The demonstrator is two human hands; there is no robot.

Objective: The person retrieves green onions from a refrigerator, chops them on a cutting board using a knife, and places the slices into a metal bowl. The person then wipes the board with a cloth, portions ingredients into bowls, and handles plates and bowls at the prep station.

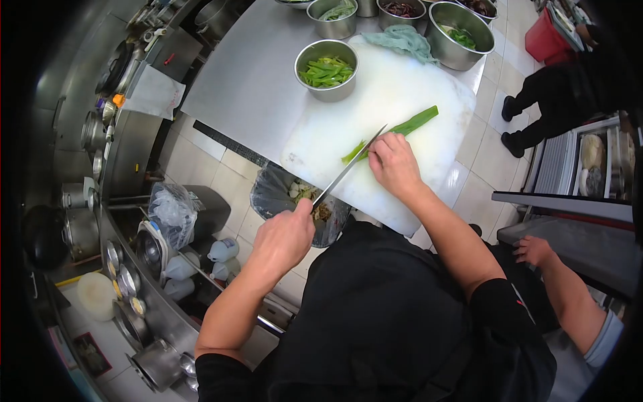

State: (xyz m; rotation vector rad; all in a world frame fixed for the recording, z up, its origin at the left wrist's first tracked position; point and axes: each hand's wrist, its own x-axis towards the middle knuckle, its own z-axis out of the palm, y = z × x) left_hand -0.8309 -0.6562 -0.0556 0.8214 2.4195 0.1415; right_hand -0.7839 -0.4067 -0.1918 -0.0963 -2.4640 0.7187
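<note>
My left hand (284, 236) is closed round the handle of a knife (348, 167), whose blade slants up and right over the white cutting board (315, 144). The blade crosses a long green vegetable stalk (418, 122) lying on the board. With fingers curled, my right hand (395, 164) presses on the stalk just right of the blade. Short pale green ends show left of the blade. A steel bowl (297, 75) of cut green pieces (326, 71) stands at the board's upper left.
Steel bowls (462, 59) and a green cloth (402, 41) lie along the board's far edge. A lined bin (268, 191) with scraps is below the near edge. At right are a person's hand (534, 250) by a drawer and another person's legs (536, 100).
</note>
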